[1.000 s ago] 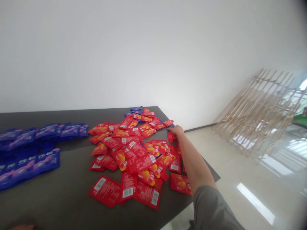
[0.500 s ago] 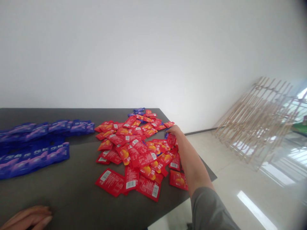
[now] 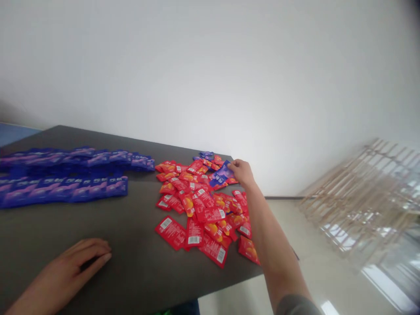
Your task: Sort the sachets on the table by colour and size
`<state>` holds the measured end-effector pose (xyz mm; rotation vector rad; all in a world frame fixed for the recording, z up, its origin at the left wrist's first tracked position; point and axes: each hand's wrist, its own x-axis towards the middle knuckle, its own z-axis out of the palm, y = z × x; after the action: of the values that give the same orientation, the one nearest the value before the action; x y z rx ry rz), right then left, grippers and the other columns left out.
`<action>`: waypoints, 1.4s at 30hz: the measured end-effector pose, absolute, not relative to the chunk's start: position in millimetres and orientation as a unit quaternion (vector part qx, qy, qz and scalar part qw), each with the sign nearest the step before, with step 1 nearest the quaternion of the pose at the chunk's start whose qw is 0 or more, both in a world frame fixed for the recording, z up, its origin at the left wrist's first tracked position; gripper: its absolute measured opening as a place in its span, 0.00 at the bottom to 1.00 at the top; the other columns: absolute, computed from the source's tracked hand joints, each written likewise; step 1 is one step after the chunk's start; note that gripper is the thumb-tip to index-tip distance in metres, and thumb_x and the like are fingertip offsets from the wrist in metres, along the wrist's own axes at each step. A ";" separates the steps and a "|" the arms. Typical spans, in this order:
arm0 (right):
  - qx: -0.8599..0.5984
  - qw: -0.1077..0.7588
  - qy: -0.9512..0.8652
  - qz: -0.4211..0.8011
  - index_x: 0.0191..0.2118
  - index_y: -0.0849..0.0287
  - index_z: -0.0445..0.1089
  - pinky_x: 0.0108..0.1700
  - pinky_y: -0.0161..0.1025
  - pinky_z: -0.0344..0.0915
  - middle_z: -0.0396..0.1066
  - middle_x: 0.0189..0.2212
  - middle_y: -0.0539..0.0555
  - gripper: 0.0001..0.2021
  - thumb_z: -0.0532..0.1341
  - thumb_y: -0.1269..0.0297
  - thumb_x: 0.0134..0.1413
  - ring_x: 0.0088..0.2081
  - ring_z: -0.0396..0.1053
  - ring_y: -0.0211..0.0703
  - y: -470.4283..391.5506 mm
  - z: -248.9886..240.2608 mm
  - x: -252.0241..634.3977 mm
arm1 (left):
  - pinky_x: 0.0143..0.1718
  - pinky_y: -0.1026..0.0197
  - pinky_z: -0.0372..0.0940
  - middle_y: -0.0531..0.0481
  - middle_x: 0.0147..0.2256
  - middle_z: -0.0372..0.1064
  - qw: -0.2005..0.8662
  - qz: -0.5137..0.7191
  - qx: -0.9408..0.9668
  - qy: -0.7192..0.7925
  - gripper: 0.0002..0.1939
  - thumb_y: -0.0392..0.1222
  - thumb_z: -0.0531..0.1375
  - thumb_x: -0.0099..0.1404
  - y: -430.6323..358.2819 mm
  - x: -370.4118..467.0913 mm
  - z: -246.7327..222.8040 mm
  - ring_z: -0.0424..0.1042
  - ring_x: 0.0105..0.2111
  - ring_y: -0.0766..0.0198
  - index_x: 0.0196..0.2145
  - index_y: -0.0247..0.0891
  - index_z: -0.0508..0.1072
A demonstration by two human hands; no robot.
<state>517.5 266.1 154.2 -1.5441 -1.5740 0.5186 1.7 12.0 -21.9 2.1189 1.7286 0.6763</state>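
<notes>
My right hand point(image 3: 242, 171) pinches a blue packet point(image 3: 220, 176) by its upper right corner, holding it tilted above the far right part of a loose pile of red packets point(image 3: 203, 199). Several other blue packets point(image 3: 206, 154) lie at the pile's far end. My left hand point(image 3: 85, 258) rests on the dark table point(image 3: 138, 258), its fingers loosely bent and the thumb apart, with nothing in it. Beyond it, overlapping blue packets point(image 3: 65, 189) form a front row, and a second row of blue packets point(image 3: 85, 156) runs behind.
A white wall point(image 3: 210, 78) rises behind the table. Past the table's right edge is a pale shiny floor point(image 3: 315, 245), with a slatted wooden rack point(image 3: 357, 192) leaning at the far right. Something blue point(image 3: 16, 133) shows beyond the table's far left corner.
My right hand has lifted the blue packet from among the red ones. My left hand has come further into view over the table. The view has turned left.
</notes>
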 end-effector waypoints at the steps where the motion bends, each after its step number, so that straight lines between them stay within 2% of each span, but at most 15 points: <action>1: -0.602 0.426 -0.623 0.260 0.34 0.58 0.72 0.28 0.35 0.67 0.71 0.20 0.48 0.08 0.66 0.59 0.56 0.22 0.70 0.40 262.7 150.6 492.4 | 0.57 0.51 0.75 0.52 0.46 0.81 0.181 0.238 0.742 0.600 0.24 0.68 0.54 0.69 10.2 8.2 -12.5 0.80 0.49 0.53 0.39 0.53 0.84; 3: -0.562 0.425 -0.600 0.379 0.37 0.57 0.70 0.25 0.36 0.68 0.68 0.19 0.45 0.07 0.67 0.63 0.57 0.19 0.68 0.40 255.2 141.4 439.3 | 0.58 0.51 0.73 0.49 0.48 0.80 0.198 0.240 0.741 0.595 0.23 0.65 0.55 0.71 6.9 18.3 1.9 0.79 0.51 0.52 0.40 0.50 0.83; 5: -0.529 0.428 -0.554 0.480 0.44 0.57 0.69 0.24 0.36 0.71 0.69 0.21 0.44 0.11 0.68 0.68 0.57 0.19 0.68 0.39 247.1 131.9 386.0 | 0.57 0.54 0.72 0.49 0.47 0.80 0.201 0.242 0.742 0.592 0.21 0.63 0.56 0.71 4.0 24.0 9.6 0.78 0.51 0.54 0.39 0.48 0.82; 7: -0.512 0.436 -0.494 0.551 0.49 0.57 0.67 0.24 0.36 0.73 0.71 0.24 0.45 0.15 0.67 0.72 0.57 0.20 0.71 0.39 239.1 123.5 335.6 | 0.56 0.55 0.72 0.49 0.47 0.79 0.204 0.244 0.743 0.589 0.20 0.61 0.56 0.73 1.0 26.9 13.2 0.77 0.51 0.55 0.38 0.47 0.81; 9: -0.497 0.449 -0.432 0.605 0.49 0.58 0.66 0.27 0.36 0.75 0.73 0.27 0.47 0.14 0.64 0.75 0.60 0.23 0.74 0.39 231.8 115.4 289.4 | 0.55 0.56 0.71 0.49 0.46 0.78 0.208 0.247 0.745 0.584 0.19 0.58 0.55 0.74 -1.6 28.7 15.7 0.77 0.50 0.56 0.38 0.46 0.80; 13: -0.484 0.464 -0.344 0.657 0.50 0.57 0.62 0.31 0.36 0.78 0.75 0.30 0.49 0.15 0.60 0.80 0.62 0.27 0.78 0.40 219.3 94.4 213.9 | 0.55 0.55 0.71 0.49 0.46 0.78 0.213 0.253 0.749 0.574 0.16 0.54 0.55 0.74 -3.8 31.5 19.4 0.76 0.50 0.56 0.38 0.46 0.79; 18: -0.537 0.428 -0.318 0.654 0.54 0.55 0.57 0.29 0.38 0.79 0.73 0.29 0.47 0.19 0.61 0.80 0.63 0.26 0.79 0.43 210.0 61.3 165.2 | 0.56 0.53 0.70 0.48 0.47 0.77 0.214 0.256 0.751 0.569 0.14 0.51 0.57 0.73 -3.2 31.7 16.4 0.76 0.50 0.55 0.38 0.45 0.80; 21: -0.581 0.343 -0.402 0.619 0.55 0.58 0.60 0.28 0.38 0.78 0.73 0.31 0.49 0.19 0.60 0.80 0.62 0.25 0.78 0.43 208.2 45.1 161.9 | 0.56 0.53 0.70 0.48 0.47 0.78 0.215 0.260 0.751 0.568 0.13 0.50 0.57 0.73 -4.3 31.2 15.0 0.76 0.50 0.54 0.38 0.45 0.80; 23: -0.611 0.292 -0.499 0.541 0.56 0.60 0.64 0.31 0.39 0.78 0.75 0.35 0.53 0.18 0.60 0.78 0.62 0.28 0.79 0.43 208.0 38.8 165.9 | 0.55 0.53 0.70 0.48 0.47 0.78 0.214 0.263 0.752 0.565 0.13 0.50 0.57 0.73 -5.3 31.4 15.8 0.76 0.50 0.54 0.38 0.45 0.80; 26: -0.617 0.234 -0.657 0.364 0.57 0.61 0.70 0.44 0.41 0.78 0.78 0.47 0.61 0.18 0.62 0.73 0.62 0.43 0.81 0.48 207.6 37.2 171.8 | 0.55 0.53 0.70 0.48 0.47 0.78 0.212 0.264 0.755 0.562 0.14 0.50 0.56 0.73 -5.9 32.0 17.7 0.76 0.50 0.55 0.38 0.45 0.80; 29: -0.596 0.170 -0.749 0.235 0.58 0.60 0.75 0.57 0.43 0.73 0.75 0.57 0.64 0.18 0.62 0.68 0.64 0.56 0.76 0.52 205.1 41.7 171.5 | 0.55 0.53 0.71 0.47 0.47 0.78 0.209 0.260 0.756 0.564 0.15 0.52 0.56 0.73 -5.4 31.8 18.3 0.76 0.50 0.54 0.38 0.45 0.80; 33: -0.598 0.126 -0.766 0.200 0.64 0.56 0.74 0.56 0.43 0.71 0.71 0.62 0.64 0.22 0.60 0.64 0.67 0.55 0.77 0.52 196.7 51.3 166.6 | 0.56 0.53 0.71 0.48 0.48 0.79 0.203 0.251 0.756 0.569 0.16 0.53 0.56 0.73 -4.1 28.9 15.9 0.77 0.51 0.54 0.39 0.46 0.81; 37: -0.551 0.131 -0.800 0.195 0.65 0.59 0.72 0.57 0.41 0.69 0.75 0.59 0.62 0.24 0.63 0.59 0.67 0.57 0.75 0.51 183.9 71.3 181.5 | 0.58 0.52 0.71 0.49 0.49 0.79 0.205 0.239 0.756 0.574 0.19 0.59 0.56 0.72 -0.9 24.1 10.8 0.77 0.52 0.53 0.39 0.48 0.82; 40: -0.504 0.117 -0.834 0.194 0.57 0.54 0.78 0.54 0.40 0.69 0.79 0.51 0.55 0.18 0.62 0.54 0.68 0.54 0.76 0.50 172.0 96.7 222.9 | 0.59 0.50 0.71 0.48 0.50 0.79 0.210 0.230 0.754 0.578 0.23 0.64 0.55 0.71 3.3 20.4 6.4 0.77 0.53 0.51 0.40 0.48 0.83; 42: -0.523 0.100 -0.829 0.171 0.50 0.52 0.80 0.51 0.41 0.69 0.80 0.46 0.53 0.14 0.60 0.53 0.70 0.50 0.77 0.51 162.3 112.7 263.1 | 0.60 0.49 0.70 0.48 0.51 0.79 0.217 0.224 0.749 0.584 0.25 0.67 0.55 0.69 5.6 18.2 3.6 0.77 0.54 0.49 0.40 0.49 0.83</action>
<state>263.1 162.3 112.7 -1.5453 -2.4520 0.5041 18.2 5.6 3.6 2.0759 1.6192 0.6208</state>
